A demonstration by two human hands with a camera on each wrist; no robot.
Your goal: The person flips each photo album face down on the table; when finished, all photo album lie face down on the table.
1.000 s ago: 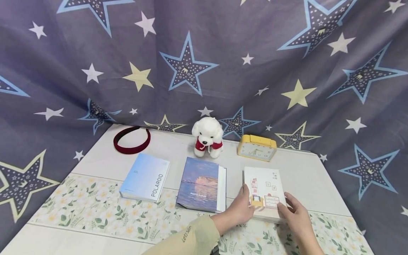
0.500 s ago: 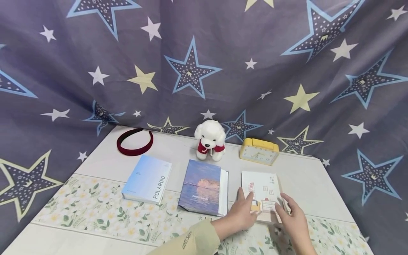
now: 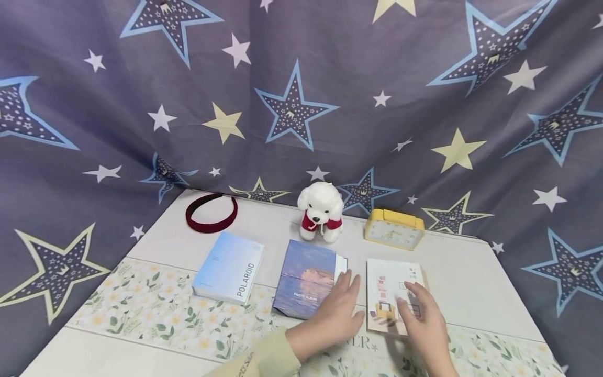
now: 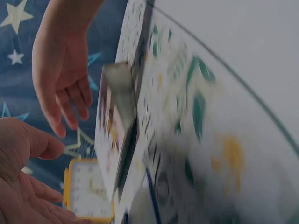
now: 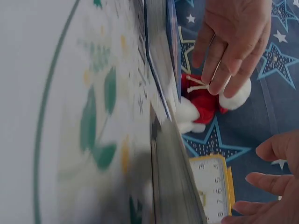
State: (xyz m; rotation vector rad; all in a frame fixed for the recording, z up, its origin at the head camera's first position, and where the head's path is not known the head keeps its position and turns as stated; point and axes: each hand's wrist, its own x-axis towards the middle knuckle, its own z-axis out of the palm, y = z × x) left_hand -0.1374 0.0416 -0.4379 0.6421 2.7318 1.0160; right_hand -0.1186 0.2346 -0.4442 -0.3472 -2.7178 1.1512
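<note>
My left hand [image 3: 332, 317] hovers with straight fingers at the lower right of the blue photo album [image 3: 301, 283], which has a sea-and-cliff cover. Whether it touches the album is unclear. Above the right side of a white book [image 3: 386, 283] with small furniture drawings is my right hand [image 3: 426, 322], fingers spread and nothing gripped. In the right wrist view, the fingers [image 5: 268, 182] stand apart from the book's page edges [image 5: 175, 172]. The left wrist view shows the left thumb [image 4: 44, 144] away from that book's cover [image 4: 107, 126].
A blue Polaroid book [image 3: 226, 267] lies to the left, below a dark red headband [image 3: 212, 226]. A white plush dog [image 3: 321, 209] and a yellow alarm clock [image 3: 394, 230] stand along the back, before a star-patterned curtain [image 3: 292, 42]. The table [image 3: 476, 288] has a floral strip.
My left hand has come away from the white book and moved left to the photo album. My right hand has shifted slightly left over the book. The head view has turned slightly left.
</note>
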